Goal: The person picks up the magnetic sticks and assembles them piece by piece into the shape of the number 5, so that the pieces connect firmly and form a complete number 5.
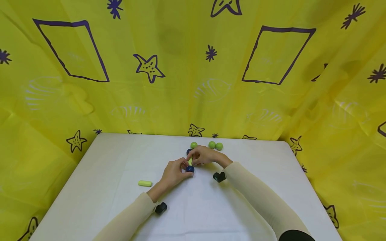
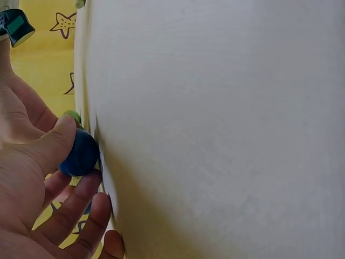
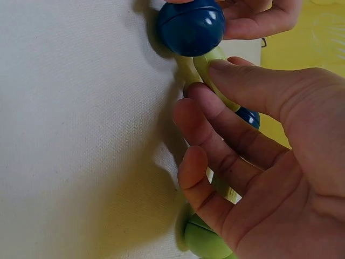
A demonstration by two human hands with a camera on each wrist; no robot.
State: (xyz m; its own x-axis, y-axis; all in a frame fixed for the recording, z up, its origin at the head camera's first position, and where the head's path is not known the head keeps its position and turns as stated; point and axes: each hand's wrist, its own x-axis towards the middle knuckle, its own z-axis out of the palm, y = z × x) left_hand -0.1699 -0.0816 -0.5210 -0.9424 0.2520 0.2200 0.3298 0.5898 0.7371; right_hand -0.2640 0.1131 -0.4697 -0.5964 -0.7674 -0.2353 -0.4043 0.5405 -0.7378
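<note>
My left hand (image 1: 172,173) pinches a glossy dark blue ball (image 1: 190,169) between thumb and fingers; the left wrist view shows the thumb on that blue ball (image 2: 81,154) from above. With thumb and forefinger, my right hand (image 1: 205,155) pinches a pale green, slightly curved rod (image 3: 211,73). One end of the rod meets the blue ball in the right wrist view. A second blue ball (image 1: 189,151) sits at the rod's far side, partly hidden by the right fingers. Just beyond it lies a light green ball (image 1: 194,145).
Two more green balls, a left one (image 1: 212,145) and a right one (image 1: 219,146), lie side by side near the table's back edge. A loose pale green rod (image 1: 145,183) rests left of the left hand. Yellow patterned cloth (image 1: 181,100) surrounds the white table (image 1: 99,187).
</note>
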